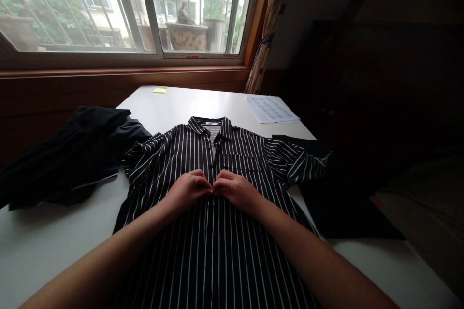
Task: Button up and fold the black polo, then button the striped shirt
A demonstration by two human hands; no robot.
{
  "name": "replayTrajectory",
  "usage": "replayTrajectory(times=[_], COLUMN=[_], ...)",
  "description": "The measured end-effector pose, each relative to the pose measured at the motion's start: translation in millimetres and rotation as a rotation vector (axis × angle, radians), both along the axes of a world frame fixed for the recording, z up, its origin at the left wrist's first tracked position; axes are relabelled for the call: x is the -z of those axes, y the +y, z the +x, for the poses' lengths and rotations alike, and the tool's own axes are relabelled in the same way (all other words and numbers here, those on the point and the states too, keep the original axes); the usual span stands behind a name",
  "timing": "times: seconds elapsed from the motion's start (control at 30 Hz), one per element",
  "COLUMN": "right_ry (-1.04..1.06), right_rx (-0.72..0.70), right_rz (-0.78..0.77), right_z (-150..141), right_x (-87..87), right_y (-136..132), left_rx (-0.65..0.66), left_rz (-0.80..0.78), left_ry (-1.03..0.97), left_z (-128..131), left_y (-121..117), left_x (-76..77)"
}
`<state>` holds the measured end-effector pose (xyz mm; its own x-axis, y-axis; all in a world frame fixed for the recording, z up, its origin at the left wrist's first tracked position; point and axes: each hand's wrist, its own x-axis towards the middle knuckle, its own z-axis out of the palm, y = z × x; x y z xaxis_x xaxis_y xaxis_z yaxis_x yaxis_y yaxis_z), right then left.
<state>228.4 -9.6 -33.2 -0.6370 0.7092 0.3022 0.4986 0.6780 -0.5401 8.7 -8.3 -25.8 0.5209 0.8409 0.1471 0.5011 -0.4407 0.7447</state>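
Note:
A black shirt with white stripes (174, 246) lies front up on the table, its collar pointing away from me and its sleeves spread to both sides. The neck is open at the top, and a button or two show along the front edge. At the front placket, around chest height, my left hand (189, 187) pinches the fabric. Directly beside it, my right hand (235, 190) pinches the other side, and the fingertips of both hands meet. Whatever button lies between the fingers is hidden by them.
Dark clothes (90, 149) are heaped at the table's left edge. A black folded cloth (348, 212) lies on the right. Printed sheets (271, 108) and a yellow sticky note (160, 90) rest at the far end of the white table (174, 99), below a barred window (195, 5).

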Motion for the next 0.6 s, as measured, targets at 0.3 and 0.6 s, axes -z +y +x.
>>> replayTrajectory(times=[0.3,0.6], right_ry=[-0.067,-0.032], right_rx=[-0.026,-0.044], right_rz=[0.09,0.083], right_z=[2.3,10.0], right_x=[-2.9,-9.1], right_y=[-0.7,-3.8], left_rx=[0.039,-0.005], left_rz=[0.0,0.007], left_ry=[0.021,0.058], left_z=[-3.1,-1.4], left_y=[2.4,-3.2], left_x=[-1.6,-8.8])
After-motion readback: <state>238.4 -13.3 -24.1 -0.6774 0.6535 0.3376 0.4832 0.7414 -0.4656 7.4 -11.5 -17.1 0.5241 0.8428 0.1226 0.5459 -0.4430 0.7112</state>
